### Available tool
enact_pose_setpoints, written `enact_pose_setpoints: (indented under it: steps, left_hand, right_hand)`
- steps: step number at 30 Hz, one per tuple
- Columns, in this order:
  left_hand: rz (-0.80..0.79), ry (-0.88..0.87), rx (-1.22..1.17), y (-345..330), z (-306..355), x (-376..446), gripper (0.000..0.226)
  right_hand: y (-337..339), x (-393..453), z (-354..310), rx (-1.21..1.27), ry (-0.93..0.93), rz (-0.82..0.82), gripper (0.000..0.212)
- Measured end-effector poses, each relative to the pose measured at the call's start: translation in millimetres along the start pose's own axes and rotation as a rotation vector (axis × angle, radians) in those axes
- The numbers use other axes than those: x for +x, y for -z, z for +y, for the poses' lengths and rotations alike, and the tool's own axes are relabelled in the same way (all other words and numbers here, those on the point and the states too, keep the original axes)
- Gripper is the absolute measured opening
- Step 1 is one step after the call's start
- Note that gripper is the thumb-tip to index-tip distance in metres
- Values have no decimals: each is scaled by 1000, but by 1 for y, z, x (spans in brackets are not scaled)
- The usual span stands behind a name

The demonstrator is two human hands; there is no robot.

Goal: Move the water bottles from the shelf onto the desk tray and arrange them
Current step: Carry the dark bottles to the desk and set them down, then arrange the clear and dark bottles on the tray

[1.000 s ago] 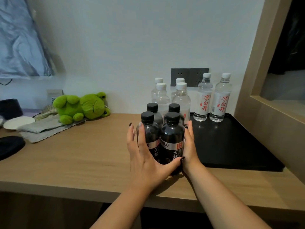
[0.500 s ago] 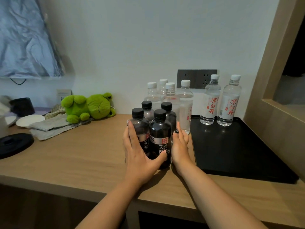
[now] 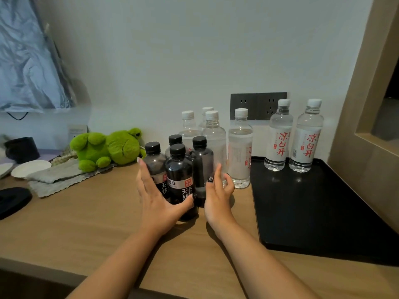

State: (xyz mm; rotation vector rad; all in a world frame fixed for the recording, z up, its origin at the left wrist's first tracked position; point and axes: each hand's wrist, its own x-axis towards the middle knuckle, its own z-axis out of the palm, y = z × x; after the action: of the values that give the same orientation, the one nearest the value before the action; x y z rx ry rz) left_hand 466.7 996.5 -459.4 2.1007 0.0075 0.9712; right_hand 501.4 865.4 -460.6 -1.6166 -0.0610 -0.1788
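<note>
The wooden desk [image 3: 86, 214] carries a black tray [image 3: 323, 212] on its right side. Two clear bottles [image 3: 293, 134] stand on the far end of the tray. Four more clear bottles [image 3: 216, 139] stand on the desk just left of the tray. In front of them stand four dark bottles [image 3: 179, 175] close together. The left hand [image 3: 155, 199] and the right hand [image 3: 217, 197] press on this group from both sides with straight fingers, not curled around any bottle.
</note>
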Motion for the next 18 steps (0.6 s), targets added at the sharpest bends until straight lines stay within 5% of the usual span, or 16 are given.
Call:
enact_pose_setpoints:
  steps: [8,12,15,18]
  left_hand:
    - [23,-97,79,-4,-7,-1,128]
    - [155,-255,124,1,4,-13,96]
    - [235,-376,-15,-4,29,-34,73]
    - [117,-478,-169,-22,56,-53,60]
  right_hand:
    - [4,-8,-4,6,27,-24,52]
    - [13,-36,-11,14,27,-14,49]
    - [42,-57,-23,233,217,155,43]
    - [84,-55,-41,315,377,325,40]
